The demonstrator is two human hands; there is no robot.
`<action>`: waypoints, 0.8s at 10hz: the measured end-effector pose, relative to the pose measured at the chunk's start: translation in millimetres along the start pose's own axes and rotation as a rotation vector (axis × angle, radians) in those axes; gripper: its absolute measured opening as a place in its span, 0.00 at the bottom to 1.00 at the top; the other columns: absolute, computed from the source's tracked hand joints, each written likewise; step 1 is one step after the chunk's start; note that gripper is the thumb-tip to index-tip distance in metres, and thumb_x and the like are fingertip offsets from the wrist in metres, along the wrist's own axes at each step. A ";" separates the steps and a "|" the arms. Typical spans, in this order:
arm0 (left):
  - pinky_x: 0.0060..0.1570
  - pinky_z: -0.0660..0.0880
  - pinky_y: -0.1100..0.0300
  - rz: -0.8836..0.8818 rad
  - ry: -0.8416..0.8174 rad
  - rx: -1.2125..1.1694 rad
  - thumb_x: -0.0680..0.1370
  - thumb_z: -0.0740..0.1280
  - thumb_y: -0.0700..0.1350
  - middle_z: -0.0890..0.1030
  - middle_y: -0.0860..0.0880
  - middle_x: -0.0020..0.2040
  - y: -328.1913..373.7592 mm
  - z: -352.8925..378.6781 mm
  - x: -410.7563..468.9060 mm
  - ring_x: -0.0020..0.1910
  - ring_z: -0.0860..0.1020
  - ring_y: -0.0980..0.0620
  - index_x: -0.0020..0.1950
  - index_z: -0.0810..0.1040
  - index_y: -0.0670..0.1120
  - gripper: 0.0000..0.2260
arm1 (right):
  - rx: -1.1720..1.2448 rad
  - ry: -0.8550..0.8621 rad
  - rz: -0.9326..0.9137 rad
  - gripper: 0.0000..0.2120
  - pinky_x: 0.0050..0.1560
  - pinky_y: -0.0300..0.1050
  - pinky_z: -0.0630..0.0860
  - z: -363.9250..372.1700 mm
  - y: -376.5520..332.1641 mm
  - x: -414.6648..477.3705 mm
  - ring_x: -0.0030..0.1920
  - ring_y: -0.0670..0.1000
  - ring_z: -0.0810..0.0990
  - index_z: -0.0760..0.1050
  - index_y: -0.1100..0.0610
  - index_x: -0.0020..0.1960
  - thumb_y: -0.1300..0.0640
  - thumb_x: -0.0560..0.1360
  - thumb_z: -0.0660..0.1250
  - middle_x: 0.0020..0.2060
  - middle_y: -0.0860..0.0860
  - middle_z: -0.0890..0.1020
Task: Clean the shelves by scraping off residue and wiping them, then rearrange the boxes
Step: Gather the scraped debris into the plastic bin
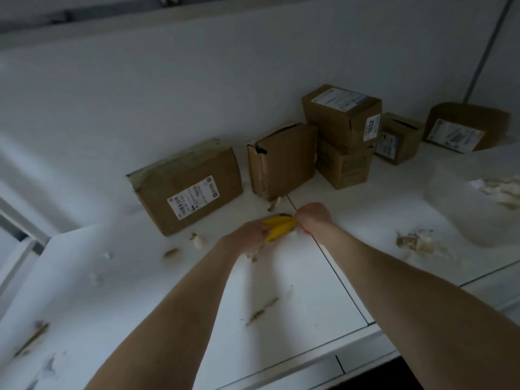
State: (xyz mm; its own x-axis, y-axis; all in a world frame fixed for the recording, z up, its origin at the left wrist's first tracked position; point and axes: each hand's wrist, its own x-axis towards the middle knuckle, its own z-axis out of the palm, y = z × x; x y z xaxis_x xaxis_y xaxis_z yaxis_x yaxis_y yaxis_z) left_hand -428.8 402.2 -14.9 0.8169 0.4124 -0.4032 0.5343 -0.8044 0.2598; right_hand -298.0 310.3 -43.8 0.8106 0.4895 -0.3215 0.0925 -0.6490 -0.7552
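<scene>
- My left hand (250,235) grips the yellow scraper (281,225); my right hand (313,218) pinches its front end.
- It seems stiff and light; best held at the handle.

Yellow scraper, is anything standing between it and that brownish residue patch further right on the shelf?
No box or other object. The yellow scraper, gripped by left hand and right hand, is separated from the residue patch only by bare white shelf; the right hand itself sits on that side. The boxes stand further back.
</scene>
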 end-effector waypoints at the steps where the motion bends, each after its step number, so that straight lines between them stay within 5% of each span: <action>1: 0.33 0.69 0.60 0.030 -0.065 -0.155 0.83 0.53 0.46 0.74 0.46 0.37 -0.2 -0.7 -7.8 0.34 0.74 0.49 0.44 0.72 0.44 0.12 | -0.118 0.056 -0.062 0.13 0.50 0.42 0.74 -4.4 -7.9 -9.5 0.56 0.57 0.79 0.78 0.63 0.47 0.60 0.79 0.57 0.54 0.59 0.80; 2: 0.37 0.68 0.59 0.020 0.154 -0.162 0.82 0.55 0.43 0.77 0.42 0.40 -5.8 -7.8 -7.6 0.38 0.75 0.46 0.42 0.73 0.43 0.12 | -0.143 0.095 -0.066 0.14 0.47 0.42 0.74 -9.9 -6.3 -14.2 0.56 0.58 0.79 0.79 0.63 0.57 0.61 0.79 0.57 0.57 0.59 0.80; 3: 0.46 0.73 0.52 -0.058 0.315 -0.114 0.82 0.54 0.45 0.79 0.38 0.51 -14.2 -1.7 9.6 0.50 0.78 0.40 0.55 0.74 0.40 0.13 | -0.135 0.086 -0.038 0.10 0.39 0.38 0.69 -13.0 2.9 -15.0 0.52 0.59 0.80 0.79 0.61 0.49 0.63 0.79 0.59 0.54 0.60 0.81; 4: 0.53 0.73 0.50 -0.075 0.309 -0.058 0.83 0.52 0.44 0.77 0.40 0.60 -8.8 -2.7 31.4 0.57 0.76 0.40 0.63 0.72 0.42 0.14 | -0.108 0.090 -0.022 0.11 0.45 0.41 0.72 -18.3 13.6 -14.3 0.55 0.59 0.79 0.77 0.60 0.43 0.62 0.79 0.57 0.54 0.60 0.81; 5: 0.61 0.72 0.51 -0.120 0.370 -0.074 0.82 0.55 0.40 0.73 0.41 0.66 -4.3 -10.6 57.3 0.63 0.74 0.41 0.68 0.70 0.41 0.16 | -0.077 0.099 0.003 0.12 0.56 0.43 0.74 -22.6 23.7 -11.5 0.59 0.58 0.78 0.79 0.64 0.55 0.61 0.78 0.60 0.57 0.59 0.80; 6: 0.63 0.71 0.53 -0.173 0.295 -0.057 0.82 0.55 0.40 0.74 0.40 0.66 -6.4 -7.9 72.7 0.64 0.73 0.41 0.68 0.71 0.38 0.16 | 0.037 0.079 0.032 0.15 0.59 0.43 0.72 -23.0 35.9 -9.4 0.63 0.58 0.75 0.76 0.61 0.63 0.62 0.79 0.59 0.61 0.58 0.78; 7: 0.56 0.70 0.53 -0.045 0.203 -0.100 0.83 0.52 0.44 0.76 0.37 0.61 2.8 -3.7 56.6 0.60 0.75 0.42 0.62 0.74 0.38 0.16 | 0.029 0.068 0.047 0.16 0.60 0.44 0.72 -23.8 43.3 -8.5 0.63 0.58 0.75 0.76 0.61 0.64 0.62 0.79 0.58 0.61 0.59 0.77; 8: 0.43 0.69 0.55 0.078 0.244 -0.128 0.82 0.54 0.45 0.77 0.34 0.48 2.4 -10.0 47.1 0.49 0.78 0.40 0.47 0.77 0.39 0.15 | 0.004 0.113 0.057 0.16 0.59 0.44 0.73 -27.3 40.0 -8.5 0.62 0.58 0.76 0.76 0.62 0.62 0.61 0.80 0.56 0.61 0.59 0.78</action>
State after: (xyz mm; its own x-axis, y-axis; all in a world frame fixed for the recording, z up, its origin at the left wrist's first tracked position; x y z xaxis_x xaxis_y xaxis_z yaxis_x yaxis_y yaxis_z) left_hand -386.9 424.0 -24.5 0.8766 0.4542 -0.1588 0.4779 -0.7835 0.3971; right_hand -285.3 264.3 -55.7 0.8745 0.3833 -0.2973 0.0428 -0.6715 -0.7398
